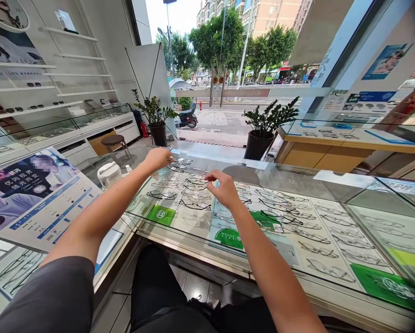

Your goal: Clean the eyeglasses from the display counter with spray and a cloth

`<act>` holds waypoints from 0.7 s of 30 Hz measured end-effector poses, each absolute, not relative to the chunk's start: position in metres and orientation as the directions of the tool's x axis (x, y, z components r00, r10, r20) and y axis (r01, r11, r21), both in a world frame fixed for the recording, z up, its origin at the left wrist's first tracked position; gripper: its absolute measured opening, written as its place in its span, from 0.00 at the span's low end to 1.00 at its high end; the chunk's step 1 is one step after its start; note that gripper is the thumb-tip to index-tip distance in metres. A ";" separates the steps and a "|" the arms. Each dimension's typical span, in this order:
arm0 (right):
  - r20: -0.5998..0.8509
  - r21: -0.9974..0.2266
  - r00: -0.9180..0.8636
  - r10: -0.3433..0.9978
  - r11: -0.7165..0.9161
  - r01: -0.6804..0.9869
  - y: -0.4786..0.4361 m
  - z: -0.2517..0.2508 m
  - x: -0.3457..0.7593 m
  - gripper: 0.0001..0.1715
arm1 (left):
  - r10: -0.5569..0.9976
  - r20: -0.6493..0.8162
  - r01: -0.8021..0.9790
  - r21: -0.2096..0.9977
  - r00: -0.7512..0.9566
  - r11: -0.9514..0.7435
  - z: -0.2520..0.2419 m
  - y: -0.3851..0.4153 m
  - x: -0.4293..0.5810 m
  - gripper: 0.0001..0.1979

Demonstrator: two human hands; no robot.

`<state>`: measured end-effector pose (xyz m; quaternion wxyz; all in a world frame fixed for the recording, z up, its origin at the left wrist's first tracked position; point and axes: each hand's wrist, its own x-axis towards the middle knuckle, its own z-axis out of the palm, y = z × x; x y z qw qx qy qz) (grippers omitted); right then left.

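Left hand (157, 158) and right hand (224, 187) — fingers curled narrow (any grip, I cannot tell) — above eyeglasses (195, 204) laid in rows, likely for easy viewing.

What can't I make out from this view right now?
In the head view:
- Left hand: whether it holds anything; too small to tell.
- Right hand: likewise.
- Display case contents behind the right forearm: covered.
- Poster: left side cut off by picture edge.

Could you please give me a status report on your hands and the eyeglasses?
Left hand over glass counter, fingers bent, grip unclear. Right hand likewise. Eyeglasses laid in rows below. White device off left, clear of both hands.
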<state>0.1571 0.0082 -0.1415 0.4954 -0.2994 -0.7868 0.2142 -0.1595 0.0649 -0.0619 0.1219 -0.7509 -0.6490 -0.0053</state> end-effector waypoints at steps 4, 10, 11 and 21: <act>0.654 -0.634 -0.317 0.687 0.726 0.265 0.009 -0.142 0.157 0.10 | 0.919 0.375 0.949 0.225 0.125 -0.221 -0.031 0.042 -0.150 0.12; 0.685 -0.648 -0.240 0.688 0.726 0.233 0.008 -0.122 0.170 0.07 | 0.856 0.517 0.524 0.724 0.018 -0.448 -0.011 0.012 -0.108 0.15; 0.695 -0.641 -0.228 0.682 0.731 0.233 0.009 -0.117 0.174 0.07 | 0.866 0.500 0.439 0.774 0.020 -0.457 -0.014 0.010 -0.098 0.16; 0.639 -0.749 -0.027 0.769 0.630 0.205 0.029 -0.133 0.212 0.03 | 0.842 0.535 0.087 0.838 0.067 -0.539 -0.097 0.042 -0.001 0.23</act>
